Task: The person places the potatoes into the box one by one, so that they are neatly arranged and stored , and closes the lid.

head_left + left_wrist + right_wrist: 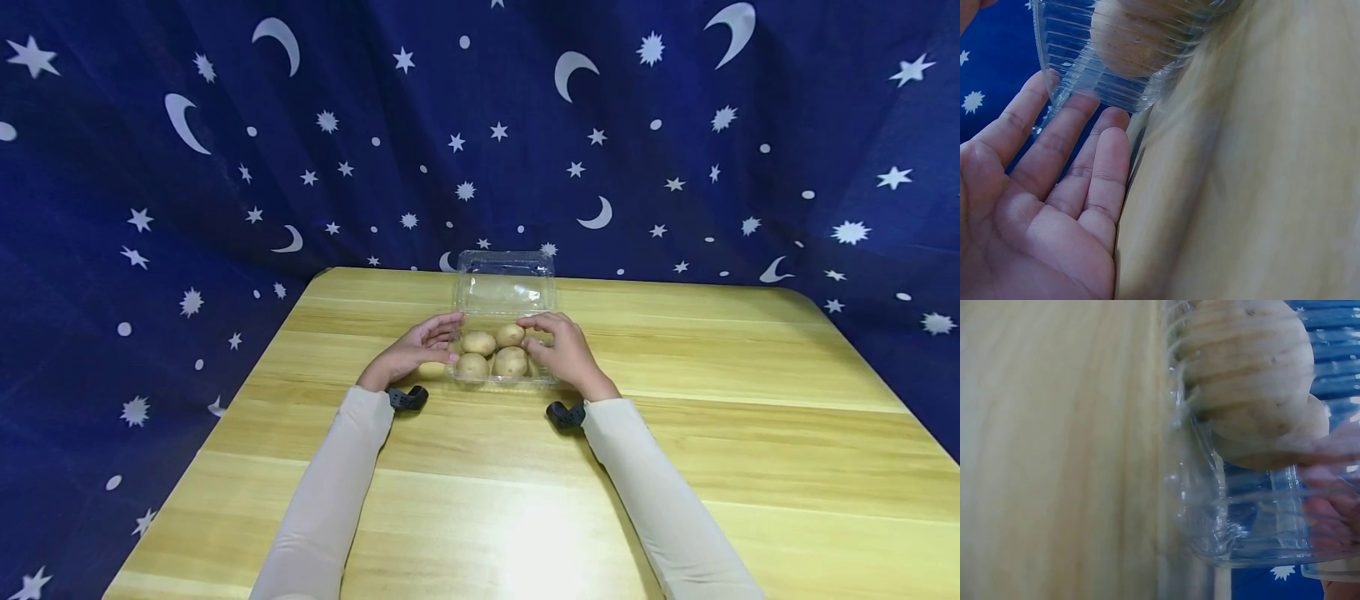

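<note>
A clear plastic clamshell box (501, 380) rests on the table with its lid (504, 283) raised at the back. Several potatoes sit inside, among them a front left potato (472, 367) and a back right potato (511, 335). My left hand (417, 343) is at the box's left side; in the left wrist view its nearly straight fingers (1054, 147) meet the ribbed wall. Reaching in from the right, my right hand (564, 348) pinches the back right potato between thumb and fingers. Through the plastic, the right wrist view shows its curled fingers (1329, 512) beside potatoes.
The box stands toward the far edge of a wooden table (465, 467). Behind it hangs a dark blue curtain (510, 167) with white stars and moons. Black wrist bands (408, 398) sit at both sleeve ends, just above the tabletop.
</note>
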Tool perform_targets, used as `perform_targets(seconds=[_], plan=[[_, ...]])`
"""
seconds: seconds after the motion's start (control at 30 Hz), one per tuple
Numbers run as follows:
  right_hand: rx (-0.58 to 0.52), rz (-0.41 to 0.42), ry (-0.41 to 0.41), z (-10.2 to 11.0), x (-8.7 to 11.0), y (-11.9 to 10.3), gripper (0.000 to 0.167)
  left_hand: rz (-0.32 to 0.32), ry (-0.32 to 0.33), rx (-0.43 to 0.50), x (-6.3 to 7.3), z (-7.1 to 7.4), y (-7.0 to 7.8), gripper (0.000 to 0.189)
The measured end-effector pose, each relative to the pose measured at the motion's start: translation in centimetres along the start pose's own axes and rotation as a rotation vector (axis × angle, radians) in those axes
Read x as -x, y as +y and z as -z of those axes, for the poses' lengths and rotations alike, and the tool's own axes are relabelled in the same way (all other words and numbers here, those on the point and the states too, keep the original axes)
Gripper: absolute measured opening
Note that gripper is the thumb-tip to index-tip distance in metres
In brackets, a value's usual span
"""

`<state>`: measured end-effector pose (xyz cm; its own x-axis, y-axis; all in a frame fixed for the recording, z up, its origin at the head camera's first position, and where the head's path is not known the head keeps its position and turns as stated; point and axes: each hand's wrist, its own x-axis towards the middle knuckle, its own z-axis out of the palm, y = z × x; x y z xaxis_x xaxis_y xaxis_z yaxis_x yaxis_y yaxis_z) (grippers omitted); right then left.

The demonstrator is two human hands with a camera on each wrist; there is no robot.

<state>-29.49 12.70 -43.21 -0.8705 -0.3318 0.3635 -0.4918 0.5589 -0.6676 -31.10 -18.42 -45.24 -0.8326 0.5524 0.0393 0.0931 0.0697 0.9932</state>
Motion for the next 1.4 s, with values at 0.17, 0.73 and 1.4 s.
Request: perform_targets(seconds=[0.17,0.73,1.4], plan=[[-0.031,-0.003,0.009,0.2,0.0,0.1,0.029,0.006,0.0,0.006,0.0,-0.1,0.2,0.084],[-0.174,-0.051,0.052,1.0,0.0,0.3,0.025,-0.001,-0.002,-0.003,0.0,0.0,0.1,0.083],[-0.672,-0.303,0.335,1.1,0.1,3.1,0.037,0.004,0.001,0.005,0.0,0.2,-0.2,0.083]])
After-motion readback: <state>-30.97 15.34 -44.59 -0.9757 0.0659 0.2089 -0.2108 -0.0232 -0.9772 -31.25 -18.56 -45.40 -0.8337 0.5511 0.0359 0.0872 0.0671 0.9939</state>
